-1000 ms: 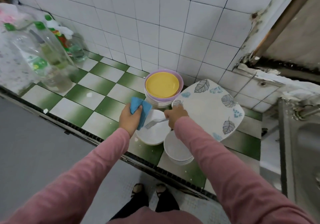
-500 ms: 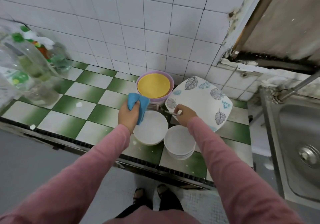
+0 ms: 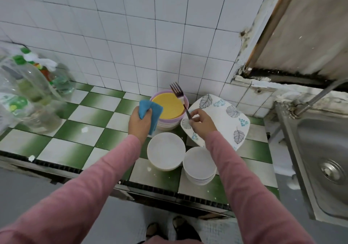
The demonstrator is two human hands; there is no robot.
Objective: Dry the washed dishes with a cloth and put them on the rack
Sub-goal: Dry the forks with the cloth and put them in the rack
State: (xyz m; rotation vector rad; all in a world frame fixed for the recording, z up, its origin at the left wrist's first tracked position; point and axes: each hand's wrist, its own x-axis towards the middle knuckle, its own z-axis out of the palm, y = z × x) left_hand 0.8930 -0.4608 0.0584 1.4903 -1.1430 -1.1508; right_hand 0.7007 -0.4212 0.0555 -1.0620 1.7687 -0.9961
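Right hand grip pinching fork by handle end, tines pointing up and far, above yellow plate stack. Left hand grip clutching blue cloth, sitting just left of fork shaft, apart. Rack not showing.

The fork is up in the air, tines skyward, over the yellow plate; blue cloth bunched just left; white bowls near the worktop front edge.
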